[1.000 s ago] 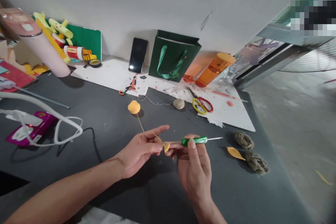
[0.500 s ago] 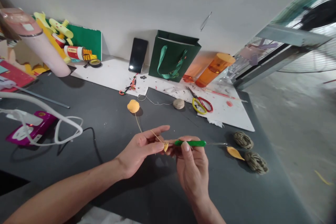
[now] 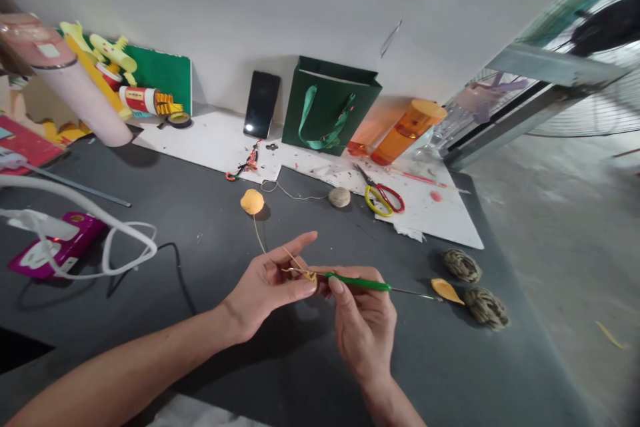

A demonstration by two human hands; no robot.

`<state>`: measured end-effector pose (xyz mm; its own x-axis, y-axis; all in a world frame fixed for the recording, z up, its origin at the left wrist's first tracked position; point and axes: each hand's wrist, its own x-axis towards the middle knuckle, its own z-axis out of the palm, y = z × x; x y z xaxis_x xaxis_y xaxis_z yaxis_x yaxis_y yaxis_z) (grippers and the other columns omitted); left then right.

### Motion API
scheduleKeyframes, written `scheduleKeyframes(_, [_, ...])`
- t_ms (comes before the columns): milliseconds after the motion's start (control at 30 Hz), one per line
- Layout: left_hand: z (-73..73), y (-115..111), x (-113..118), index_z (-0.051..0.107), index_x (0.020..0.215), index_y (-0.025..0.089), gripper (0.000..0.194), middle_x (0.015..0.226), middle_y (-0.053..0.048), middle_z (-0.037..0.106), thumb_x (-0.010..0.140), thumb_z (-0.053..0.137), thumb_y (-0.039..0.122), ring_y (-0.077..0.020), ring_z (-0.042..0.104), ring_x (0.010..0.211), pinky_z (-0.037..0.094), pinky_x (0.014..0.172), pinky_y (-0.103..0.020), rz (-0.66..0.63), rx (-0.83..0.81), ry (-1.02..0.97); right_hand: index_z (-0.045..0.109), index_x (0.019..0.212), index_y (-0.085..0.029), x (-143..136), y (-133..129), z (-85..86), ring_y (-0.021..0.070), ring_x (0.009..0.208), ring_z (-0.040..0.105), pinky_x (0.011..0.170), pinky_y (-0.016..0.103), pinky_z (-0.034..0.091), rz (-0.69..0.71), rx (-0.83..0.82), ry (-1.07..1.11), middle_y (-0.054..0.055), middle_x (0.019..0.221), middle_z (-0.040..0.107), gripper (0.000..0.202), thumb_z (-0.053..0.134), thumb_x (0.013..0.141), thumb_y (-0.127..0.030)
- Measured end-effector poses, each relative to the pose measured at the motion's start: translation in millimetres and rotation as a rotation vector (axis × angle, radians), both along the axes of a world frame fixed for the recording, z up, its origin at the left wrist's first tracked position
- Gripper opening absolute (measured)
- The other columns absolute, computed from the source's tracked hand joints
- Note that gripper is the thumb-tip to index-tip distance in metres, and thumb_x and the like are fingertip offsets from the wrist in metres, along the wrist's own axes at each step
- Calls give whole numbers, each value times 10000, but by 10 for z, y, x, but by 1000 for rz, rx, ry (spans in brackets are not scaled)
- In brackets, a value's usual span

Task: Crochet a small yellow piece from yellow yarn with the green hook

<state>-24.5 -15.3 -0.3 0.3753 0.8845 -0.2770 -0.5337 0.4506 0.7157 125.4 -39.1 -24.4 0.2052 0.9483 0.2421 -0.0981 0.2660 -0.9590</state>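
Note:
Between thumb and fingers my left hand (image 3: 273,287) pinches a small yellow crochet piece (image 3: 311,275), its index finger stretched out with yarn over it. My right hand (image 3: 364,320) is closed on the green handle of a crochet hook (image 3: 363,281). The hook's left tip passes the yellow piece and meets the yarn; its other metal end points right. A thin strand runs from my left hand up to a yellow yarn ball (image 3: 252,201) on the dark table (image 3: 215,213). To the right lies a yellow leaf-shaped piece (image 3: 447,291) beside two grey-green yarn bundles (image 3: 487,308).
Scissors (image 3: 383,199) and a beige yarn ball (image 3: 340,197) lie beyond my hands. Farther back stand a green bag (image 3: 330,107), a phone (image 3: 262,105) and an orange bottle (image 3: 409,132). A purple power strip (image 3: 60,247) with white cables is at the left.
The hook's left tip has moved out past the yellow piece toward my left index finger, and its right end has tilted down. My left index finger has shifted slightly left.

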Motion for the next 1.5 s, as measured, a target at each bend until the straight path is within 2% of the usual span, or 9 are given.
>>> scheduleKeyframes(167, [-11, 12, -9, 745, 1212, 258, 500, 790, 21, 616, 730, 865, 307, -131, 576, 770, 455, 876, -357, 7, 54, 38, 694, 929, -220, 31, 11, -3, 150, 650, 714, 586, 273, 600, 20, -22, -3, 22, 829, 745, 51, 718, 914, -263])
scheduleKeyframes(400, [-19, 6, -32, 727, 1257, 249, 531, 789, 9, 630, 747, 855, 328, -148, 574, 810, 451, 879, -332, 46, 147, 164, 687, 925, -216, 29, 18, 21, 141, 636, 710, 584, 265, 589, 22, -14, 6, 14, 811, 744, 38, 705, 925, -250])
scheduleKeyframes(700, [-36, 21, -30, 678, 1324, 227, 657, 805, -3, 678, 706, 885, 311, -154, 594, 812, 447, 841, -321, 21, 76, 125, 689, 920, -213, 39, 9, 42, 148, 641, 716, 590, 268, 581, 6, -27, 10, 20, 809, 747, 31, 703, 922, -240])
scheduleKeyframes(1067, [-40, 21, -23, 730, 1252, 247, 583, 783, 5, 679, 694, 892, 289, -147, 591, 795, 460, 862, -328, 39, 72, 103, 660, 943, -218, 50, 11, 38, 150, 661, 706, 592, 278, 588, 10, -29, 48, 22, 833, 751, 47, 687, 937, -256])
scheduleKeyframes(1267, [-32, 25, -34, 733, 1242, 229, 546, 788, -6, 690, 717, 870, 285, -171, 604, 857, 454, 916, -351, 60, 99, 159, 652, 940, -211, 54, 13, 29, 147, 644, 703, 578, 277, 575, 3, -40, 41, 27, 846, 747, 62, 686, 937, -263])
scheduleKeyframes(1500, [-36, 21, -24, 748, 1214, 256, 544, 769, 24, 651, 691, 896, 286, -117, 558, 763, 436, 778, -286, 68, 84, 94, 677, 941, -222, 25, 14, 95, 132, 628, 709, 579, 256, 578, 4, 47, -54, 15, 841, 752, 29, 664, 943, -196])
